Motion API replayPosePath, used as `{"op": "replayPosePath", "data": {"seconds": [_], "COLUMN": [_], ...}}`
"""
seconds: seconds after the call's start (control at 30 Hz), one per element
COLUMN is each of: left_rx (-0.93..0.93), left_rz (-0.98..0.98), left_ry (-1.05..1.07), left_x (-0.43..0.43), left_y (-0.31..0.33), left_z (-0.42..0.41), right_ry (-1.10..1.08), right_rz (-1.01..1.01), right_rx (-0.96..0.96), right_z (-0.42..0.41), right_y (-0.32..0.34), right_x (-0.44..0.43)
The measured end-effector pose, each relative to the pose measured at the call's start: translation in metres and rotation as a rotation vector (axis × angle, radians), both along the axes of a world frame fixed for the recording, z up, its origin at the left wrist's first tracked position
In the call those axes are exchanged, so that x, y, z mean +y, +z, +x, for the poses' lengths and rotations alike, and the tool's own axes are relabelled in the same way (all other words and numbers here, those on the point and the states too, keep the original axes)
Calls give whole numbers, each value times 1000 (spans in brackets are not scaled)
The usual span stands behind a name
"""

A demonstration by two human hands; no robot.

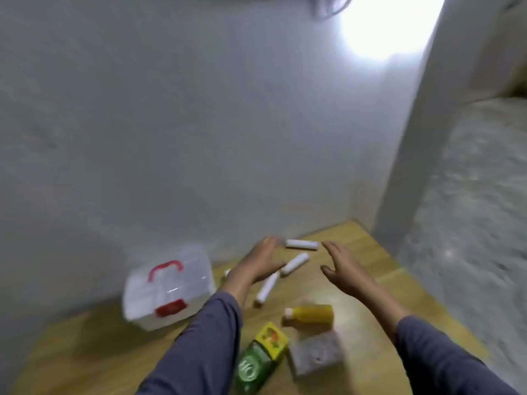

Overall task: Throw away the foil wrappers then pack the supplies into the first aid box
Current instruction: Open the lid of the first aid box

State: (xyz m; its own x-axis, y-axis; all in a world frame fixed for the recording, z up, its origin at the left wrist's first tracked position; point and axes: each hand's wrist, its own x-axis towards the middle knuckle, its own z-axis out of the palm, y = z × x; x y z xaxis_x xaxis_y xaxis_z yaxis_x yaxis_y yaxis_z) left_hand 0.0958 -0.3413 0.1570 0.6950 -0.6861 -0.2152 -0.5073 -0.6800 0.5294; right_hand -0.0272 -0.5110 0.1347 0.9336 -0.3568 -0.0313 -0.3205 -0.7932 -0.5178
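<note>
My wooden table (370, 283) carries the shut first aid box (168, 292) at left, well apart from the white rolls. Both hands are open and empty: left hand (261, 262), right hand (340, 265). The far roll (301, 244) lies crosswise between their fingertips; the middle roll (295, 263) slants just beside my left thumb, nearer that hand.

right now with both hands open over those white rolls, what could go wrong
1. The white cylindrical rolls lie loose between the left hand and right hand; a sweep could roll the far roll toward the wooden table's edge.
2. The clear plastic first aid box with red handle looks closed, so it probably needs opening first.
3. The orange bottle with white cap lies on its side and could roll if a sleeve nudges it.
</note>
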Motion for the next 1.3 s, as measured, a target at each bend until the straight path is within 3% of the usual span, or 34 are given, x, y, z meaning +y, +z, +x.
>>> {"op": "replayPosePath", "data": {"seconds": [0.33,0.43,0.57,0.67,0.8,0.93,1.07,1.3], "left_rx": [-111,-109,-36,-60,-120,-128,-98,43], "left_rz": [46,42,8,-83,-168,-199,-207,-282], "left_ry": [448,499,502,539,589,581,585,747], "left_x": [239,269,282,279,276,277,277,277], "left_y": [-45,-64,-92,-106,-113,-114,-114,-116], "left_z": [50,48,50,51,53,53,53,51], "right_ry": [584,674,723,710,691,824,896,809], "right_rz": [-64,-200,-537,-632,-620,-541,-398,-261], "right_rx": [-67,-84,-171,-187,-290,-388,-478,-477], "right_z": [116,132,150,158,161,153,144,142], "right_y": [-31,-55,-85,-95,-97,-100,-99,-97], "right_x": [189,218,237,242,242,229,228,235]}}
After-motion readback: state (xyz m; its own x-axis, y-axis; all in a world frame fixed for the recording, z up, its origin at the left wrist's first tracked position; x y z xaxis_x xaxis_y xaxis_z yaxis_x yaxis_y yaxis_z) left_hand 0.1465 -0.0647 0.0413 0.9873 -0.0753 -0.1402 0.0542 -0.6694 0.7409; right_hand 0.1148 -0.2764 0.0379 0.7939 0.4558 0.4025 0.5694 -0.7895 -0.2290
